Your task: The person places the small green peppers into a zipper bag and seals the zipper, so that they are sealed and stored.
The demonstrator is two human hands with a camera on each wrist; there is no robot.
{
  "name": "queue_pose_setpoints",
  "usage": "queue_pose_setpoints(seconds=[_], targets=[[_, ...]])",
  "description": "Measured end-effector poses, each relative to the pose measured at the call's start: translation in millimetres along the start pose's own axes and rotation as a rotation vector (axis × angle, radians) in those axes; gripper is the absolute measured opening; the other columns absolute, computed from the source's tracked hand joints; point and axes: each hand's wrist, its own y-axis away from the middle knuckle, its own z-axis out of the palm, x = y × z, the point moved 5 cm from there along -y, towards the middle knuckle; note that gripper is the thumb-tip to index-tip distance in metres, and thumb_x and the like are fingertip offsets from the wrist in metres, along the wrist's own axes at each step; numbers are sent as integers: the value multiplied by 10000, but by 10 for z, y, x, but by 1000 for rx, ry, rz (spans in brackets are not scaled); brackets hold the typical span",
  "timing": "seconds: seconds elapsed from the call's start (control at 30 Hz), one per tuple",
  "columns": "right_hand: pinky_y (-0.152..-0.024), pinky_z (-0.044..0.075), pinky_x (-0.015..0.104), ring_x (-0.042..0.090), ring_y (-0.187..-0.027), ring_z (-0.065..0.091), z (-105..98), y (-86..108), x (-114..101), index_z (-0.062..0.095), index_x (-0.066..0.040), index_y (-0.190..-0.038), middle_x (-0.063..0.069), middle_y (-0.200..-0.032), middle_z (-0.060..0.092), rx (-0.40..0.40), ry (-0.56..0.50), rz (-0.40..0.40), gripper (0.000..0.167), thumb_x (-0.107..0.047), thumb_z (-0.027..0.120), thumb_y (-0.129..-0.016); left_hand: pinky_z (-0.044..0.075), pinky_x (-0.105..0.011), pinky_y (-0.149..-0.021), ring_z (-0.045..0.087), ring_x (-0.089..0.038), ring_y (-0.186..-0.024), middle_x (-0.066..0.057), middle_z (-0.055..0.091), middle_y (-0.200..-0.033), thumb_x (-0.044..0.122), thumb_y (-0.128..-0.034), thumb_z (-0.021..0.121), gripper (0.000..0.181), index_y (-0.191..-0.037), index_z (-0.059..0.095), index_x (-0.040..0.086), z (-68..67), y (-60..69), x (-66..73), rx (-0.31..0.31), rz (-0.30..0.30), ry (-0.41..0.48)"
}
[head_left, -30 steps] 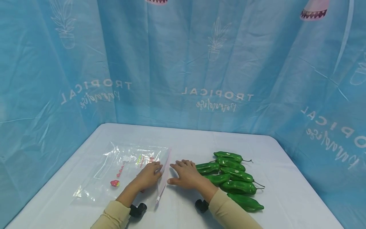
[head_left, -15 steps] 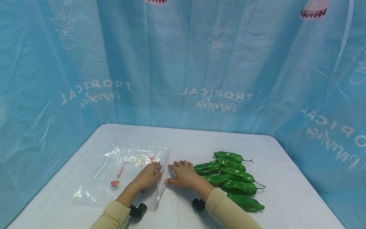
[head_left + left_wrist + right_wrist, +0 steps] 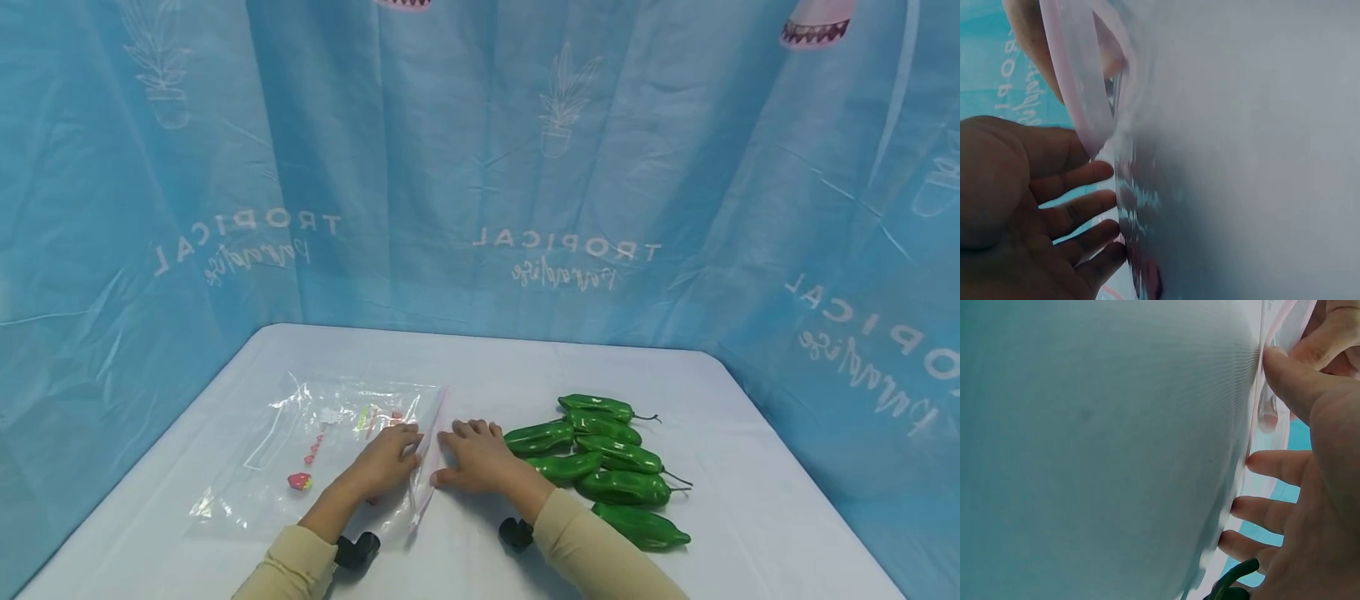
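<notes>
A clear plastic bag point(image 3: 247, 492) with strawberry prints lies flat on the white table, its pink-edged opening on the right. My left hand point(image 3: 388, 460) rests on the bag near that opening. In the left wrist view, the fingers of my left hand point(image 3: 1016, 194) are extended against the plastic, and the pink edge point(image 3: 1063, 62) stands raised beside the thumb. My right hand point(image 3: 476, 458) touches down just right of the opening, fingers spread. In the right wrist view, the thumb of my right hand point(image 3: 1316, 469) meets the bag's pink edge point(image 3: 1256, 419).
Several green peppers point(image 3: 624, 488) lie grouped on the right of the table point(image 3: 757, 517), some partly behind my right forearm. A green pepper stem point(image 3: 1238, 573) shows in the right wrist view. A blue printed curtain point(image 3: 450, 167) surrounds the table's back and sides.
My right hand has shifted a little left, up to the bag's pink edge. My left hand has stayed on the bag; the head view has moved slightly.
</notes>
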Motion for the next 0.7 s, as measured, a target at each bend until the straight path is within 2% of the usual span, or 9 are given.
queue_pose_setpoints(seconds=[0.2, 0.43, 0.57, 0.7], targets=[[-1098, 272, 553, 324, -1381, 330, -1, 6, -7, 415, -255, -1419, 52, -1494, 388, -10, 17, 6, 722, -640, 555, -824, 397, -509, -993, 478, -371, -1175, -178, 577, -1212, 65, -811, 649, 346, -1148, 637, -13, -47, 0, -29, 1, 21, 5], [-1094, 286, 537, 309, -1376, 339, 4, 9, -14, 413, -267, -1419, 45, -1495, 384, 0, 43, 5, 732, -658, 548, -816, 434, -390, -839, 481, -198, -950, -50, 596, -981, 101, -789, 683, 346, -1128, 662, 39, -49, -40, -98, -14, 11, 9], [-1089, 296, 533, 303, -1373, 345, 1, 17, -15, 412, -273, -1419, 42, -1494, 385, -3, 53, 10, 734, -663, 548, -813, 431, -315, -763, 501, -132, -838, -9, 595, -889, 79, -795, 676, 353, -1144, 650, 34, -32, -62, -135, -57, -10, 71], [-1091, 292, 537, 308, -1378, 339, 6, 15, -15, 406, -271, -1424, 46, -1500, 378, -8, 51, 11, 738, -663, 545, -815, 445, -294, -737, 532, -122, -798, -24, 613, -885, 56, -801, 657, 374, -1171, 628, 6, -14, -65, -148, -98, -32, 135]])
